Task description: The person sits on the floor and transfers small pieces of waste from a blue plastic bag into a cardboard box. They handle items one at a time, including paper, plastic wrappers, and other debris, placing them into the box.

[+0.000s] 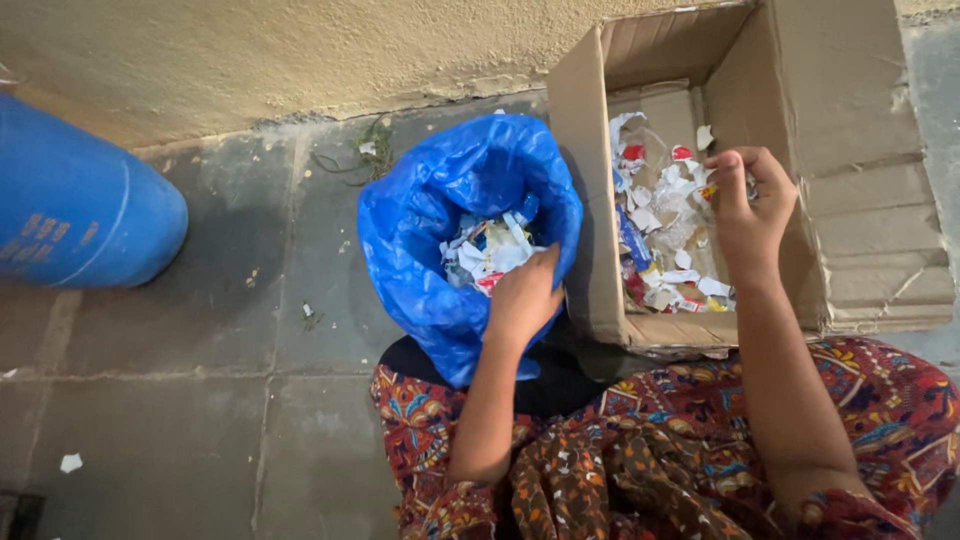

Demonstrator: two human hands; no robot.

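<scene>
The left hand reaches into the mouth of the blue bag, fingers curled down onto the scraps inside, at the near right edge of that heap; its back faces the camera, so I cannot tell whether it grasps any scrap or only rests on them. The bag stands open on the floor, just left of the box and touching its left wall.

The right hand is over the box, at the right side of its opening, fingers bent and pinched together around something small at the fingertips; the piece is too hidden to name. Under and left of this hand lies the litter on the box bottom: white, red and clear bits of torn wrappers, spread from the far end to the near wall. The hand is above the litter, not pressed into it.

The box flaps stand open, the right 1 folded out flat. Both forearms come up from the patterned cloth over the person's lap at the near edge. A blue barrel lies far left, well apart from the bag, by the wall
</scene>
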